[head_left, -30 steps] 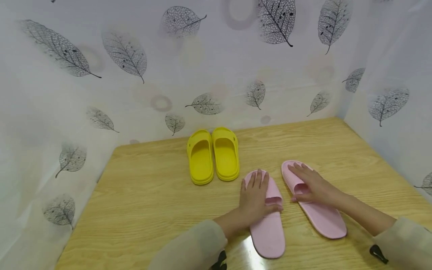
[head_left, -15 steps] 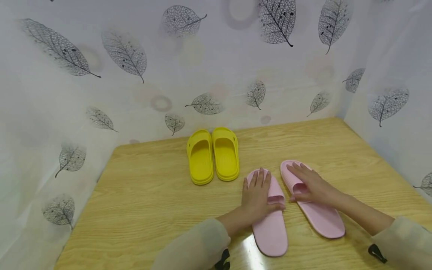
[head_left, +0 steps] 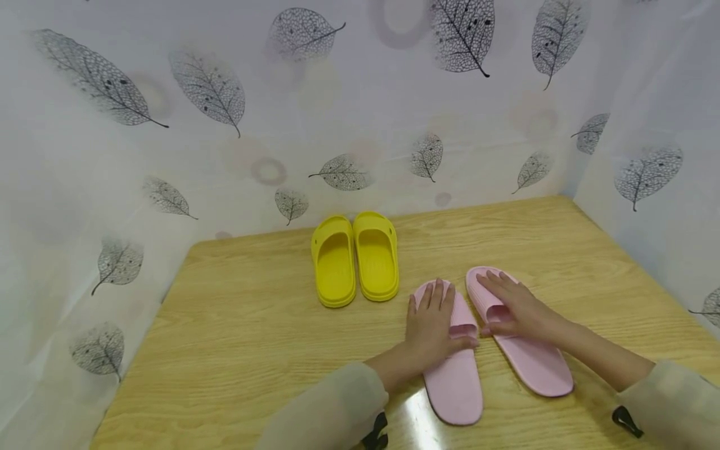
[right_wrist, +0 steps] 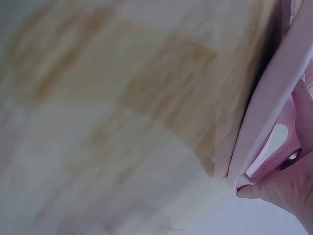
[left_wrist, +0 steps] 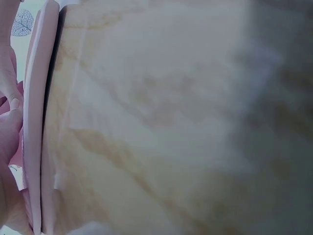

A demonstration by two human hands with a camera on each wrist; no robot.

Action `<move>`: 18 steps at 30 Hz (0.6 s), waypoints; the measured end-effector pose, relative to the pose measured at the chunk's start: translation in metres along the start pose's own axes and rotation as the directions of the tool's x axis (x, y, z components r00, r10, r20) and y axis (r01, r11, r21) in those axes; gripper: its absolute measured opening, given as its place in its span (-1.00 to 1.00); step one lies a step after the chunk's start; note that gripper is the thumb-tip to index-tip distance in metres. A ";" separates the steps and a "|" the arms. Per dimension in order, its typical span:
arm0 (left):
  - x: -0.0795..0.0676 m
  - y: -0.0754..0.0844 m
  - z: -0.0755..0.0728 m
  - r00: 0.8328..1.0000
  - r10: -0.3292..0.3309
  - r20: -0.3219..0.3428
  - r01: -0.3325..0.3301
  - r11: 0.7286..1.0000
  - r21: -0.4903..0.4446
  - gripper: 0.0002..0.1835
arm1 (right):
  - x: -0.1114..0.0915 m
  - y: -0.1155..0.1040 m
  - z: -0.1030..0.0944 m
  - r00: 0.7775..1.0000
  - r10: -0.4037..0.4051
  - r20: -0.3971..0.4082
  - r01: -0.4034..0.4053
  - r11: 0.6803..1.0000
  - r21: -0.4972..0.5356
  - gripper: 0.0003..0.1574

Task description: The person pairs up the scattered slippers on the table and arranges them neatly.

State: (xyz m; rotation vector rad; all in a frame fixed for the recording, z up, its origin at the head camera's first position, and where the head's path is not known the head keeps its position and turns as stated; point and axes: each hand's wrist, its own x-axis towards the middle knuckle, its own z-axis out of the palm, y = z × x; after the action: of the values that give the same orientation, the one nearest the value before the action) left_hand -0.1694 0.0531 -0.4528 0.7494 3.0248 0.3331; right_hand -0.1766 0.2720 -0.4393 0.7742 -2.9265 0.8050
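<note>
Two pink slippers lie on the wood-grain tabletop, soles down and toes away from me. My left hand [head_left: 430, 334] rests on the strap of the left pink slipper [head_left: 457, 390], fingers stretched toward its toe, thumb reaching across the strap opening. On the right pink slipper [head_left: 540, 369], tilted toward the upper left, my right hand [head_left: 520, 312] lies with straight fingers over the strap and the thumb at its inner side. Close up, the left wrist view shows a slipper's sole edge [left_wrist: 35, 112]. In the right wrist view, fingertips touch the other slipper's edge [right_wrist: 266, 105].
A pair of yellow slippers, the left one [head_left: 335, 275] and the right one [head_left: 378, 265], stands side by side near the table's back edge. Leaf-printed curtain [head_left: 349, 112] encloses the table [head_left: 242, 337] at the back and both sides.
The left pink slipper has slid slightly right and away under my left hand. The right one has shifted slightly left under my right hand, so the gap between them is narrower.
</note>
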 end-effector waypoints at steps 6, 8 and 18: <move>0.005 -0.002 0.004 0.999 0.016 -0.035 -0.016 1.000 0.004 0.21 | 0.000 0.000 0.000 0.999 -0.025 -0.021 0.024 1.000 -0.011 0.18; 0.007 -0.002 0.005 0.999 0.014 -0.044 -0.014 1.000 0.007 0.21 | 0.000 0.000 0.000 0.999 -0.025 -0.023 0.024 1.000 -0.010 0.18; 0.012 0.000 0.008 0.998 0.004 -0.058 -0.003 1.000 0.008 0.20 | 0.000 0.004 0.001 0.999 -0.041 -0.028 0.040 0.999 -0.028 0.21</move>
State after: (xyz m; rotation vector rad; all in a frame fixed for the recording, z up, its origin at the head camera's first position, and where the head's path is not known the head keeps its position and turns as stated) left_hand -0.1798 0.0601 -0.4603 0.7591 3.0811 0.3487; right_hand -0.1784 0.2743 -0.4418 0.8105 -2.8802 0.7642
